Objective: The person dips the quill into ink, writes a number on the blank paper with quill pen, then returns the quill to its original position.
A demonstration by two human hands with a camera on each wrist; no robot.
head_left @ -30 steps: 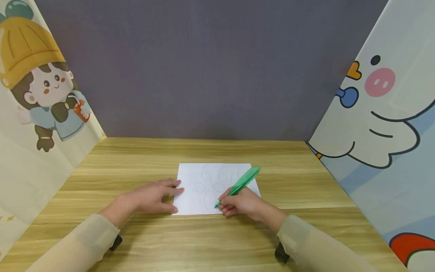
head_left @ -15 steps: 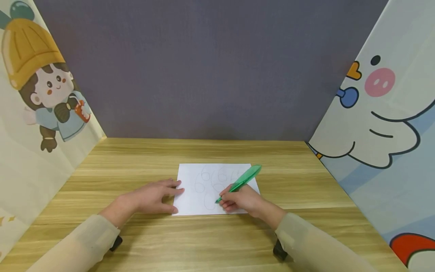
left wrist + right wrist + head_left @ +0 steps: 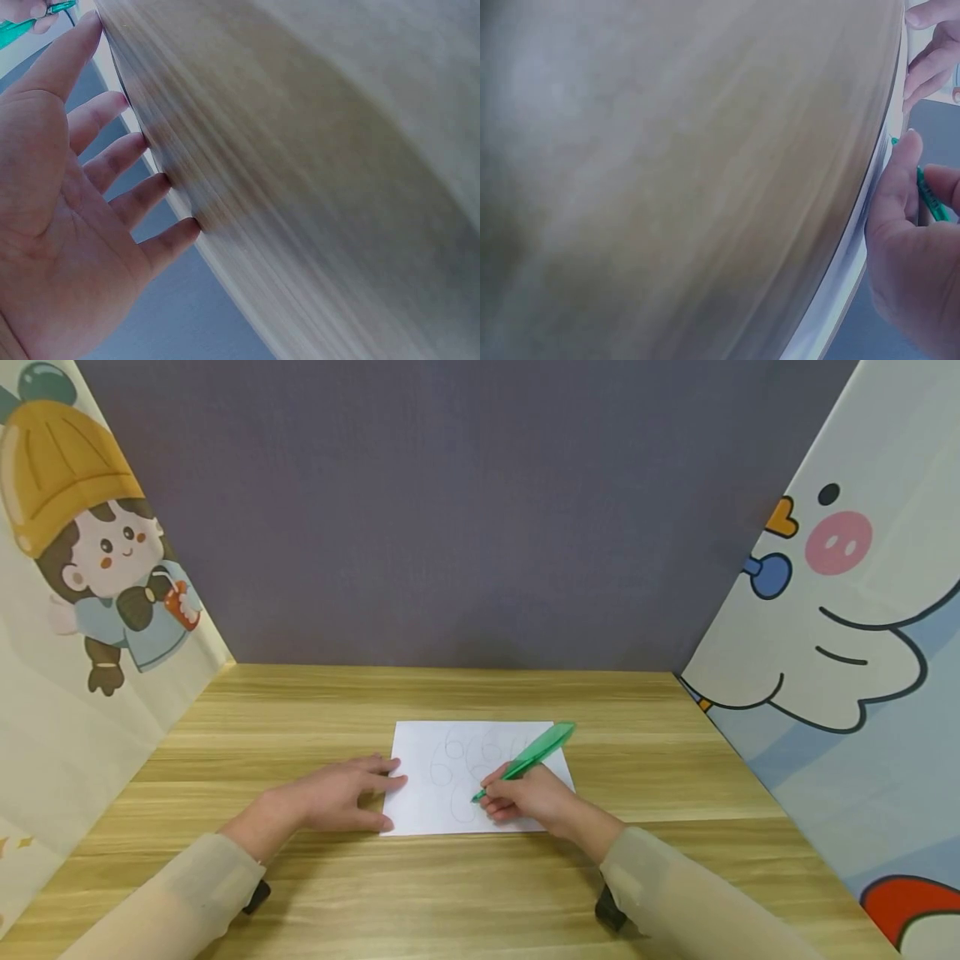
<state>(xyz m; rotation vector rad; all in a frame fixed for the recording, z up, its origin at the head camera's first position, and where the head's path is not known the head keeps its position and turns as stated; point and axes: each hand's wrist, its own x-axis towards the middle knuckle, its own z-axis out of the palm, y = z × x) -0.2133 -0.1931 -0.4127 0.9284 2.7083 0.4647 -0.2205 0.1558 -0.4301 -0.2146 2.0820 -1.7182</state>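
Observation:
A white sheet of paper (image 3: 420,806) lies on the wooden table, bearing several faint looped marks like the digit 6. My right hand (image 3: 528,797) pinches a green feather-shaped pen (image 3: 543,746), its tip at the lowest loop on the sheet. The pen's feather end leans up and to the right. On the sheet's left edge rests my left hand (image 3: 341,795), fingers spread and fairly straight. In the left wrist view the left fingertips (image 3: 154,180) touch the surface. The right wrist view shows the green pen (image 3: 930,196) between thumb and fingers. Some marks are hidden behind the right hand.
The wooden table (image 3: 450,893) extends around the paper on all sides. A grey panel (image 3: 465,510) rises at its back. Cartoon-printed panels flank it, with a figure in a yellow hat (image 3: 67,468) on the left and a white character (image 3: 832,635) on the right.
The pen tip and right hand have moved slightly up from the bottom of the lowest loop, then left to its inside. The left hand stays in place.

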